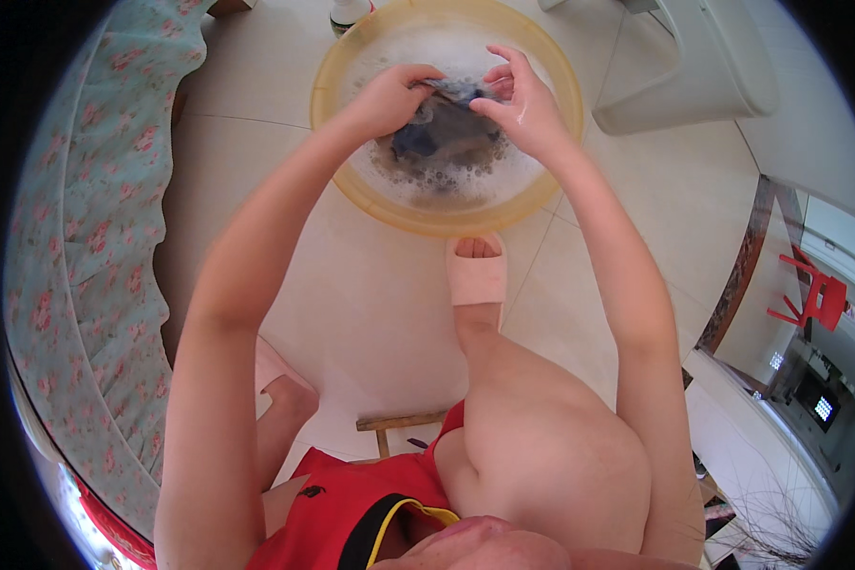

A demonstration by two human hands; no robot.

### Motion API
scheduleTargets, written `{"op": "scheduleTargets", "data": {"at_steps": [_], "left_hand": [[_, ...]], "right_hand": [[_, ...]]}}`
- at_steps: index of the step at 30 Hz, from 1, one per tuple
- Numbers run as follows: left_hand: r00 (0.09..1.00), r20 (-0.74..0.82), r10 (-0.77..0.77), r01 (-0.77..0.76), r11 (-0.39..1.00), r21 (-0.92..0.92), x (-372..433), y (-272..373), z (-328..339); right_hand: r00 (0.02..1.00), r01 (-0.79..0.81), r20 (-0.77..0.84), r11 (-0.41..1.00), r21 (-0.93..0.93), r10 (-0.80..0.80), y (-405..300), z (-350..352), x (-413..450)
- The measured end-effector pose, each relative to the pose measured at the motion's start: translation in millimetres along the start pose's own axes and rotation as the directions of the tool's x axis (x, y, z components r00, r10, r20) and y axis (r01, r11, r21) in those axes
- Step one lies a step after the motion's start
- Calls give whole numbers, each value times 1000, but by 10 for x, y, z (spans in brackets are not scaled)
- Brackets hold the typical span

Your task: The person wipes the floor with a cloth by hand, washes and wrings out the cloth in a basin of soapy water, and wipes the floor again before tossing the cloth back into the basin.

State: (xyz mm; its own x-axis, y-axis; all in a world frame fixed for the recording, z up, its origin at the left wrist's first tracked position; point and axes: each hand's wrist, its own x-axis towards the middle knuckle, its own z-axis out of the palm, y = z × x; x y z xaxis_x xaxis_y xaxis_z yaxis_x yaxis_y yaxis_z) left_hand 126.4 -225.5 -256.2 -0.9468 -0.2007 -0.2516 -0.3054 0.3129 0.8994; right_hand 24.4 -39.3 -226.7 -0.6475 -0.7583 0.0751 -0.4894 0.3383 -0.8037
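Note:
A round yellow plastic basin (447,222) of sudsy water stands on the floor before me. Dark blue wet cloth (417,139) lies partly under the water, with a bunched, foamy part raised between my hands. My left hand (399,96) pinches that raised part between thumb and fingers, over the basin's middle. At its other end is my right hand (516,100), thumb and fingers spread, with foam on the skin; the thumb is close to the cloth, and whether it touches is unclear. Suds and murky water hide the cloth's lower part.
A bottle (349,16) stands beyond the basin's upper left rim. Off-white plastic furniture (712,78) stands at upper right. Floral fabric (100,235) hangs along the left. My slippered foot (477,274) is close to the basin's near rim. A red chair (823,299) is far right.

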Motion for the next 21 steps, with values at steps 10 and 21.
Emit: {"op": "scheduleTargets", "data": {"at_steps": [10, 21], "left_hand": [[984, -81, -161, 167, 637, 753, 34, -465, 502], [867, -278, -414, 238, 833, -499, -329, 413, 699]], "right_hand": [[667, -739, 470, 430, 519, 579, -315, 467, -464], [496, -716, 770, -314, 624, 401, 95, 807, -360]]}}
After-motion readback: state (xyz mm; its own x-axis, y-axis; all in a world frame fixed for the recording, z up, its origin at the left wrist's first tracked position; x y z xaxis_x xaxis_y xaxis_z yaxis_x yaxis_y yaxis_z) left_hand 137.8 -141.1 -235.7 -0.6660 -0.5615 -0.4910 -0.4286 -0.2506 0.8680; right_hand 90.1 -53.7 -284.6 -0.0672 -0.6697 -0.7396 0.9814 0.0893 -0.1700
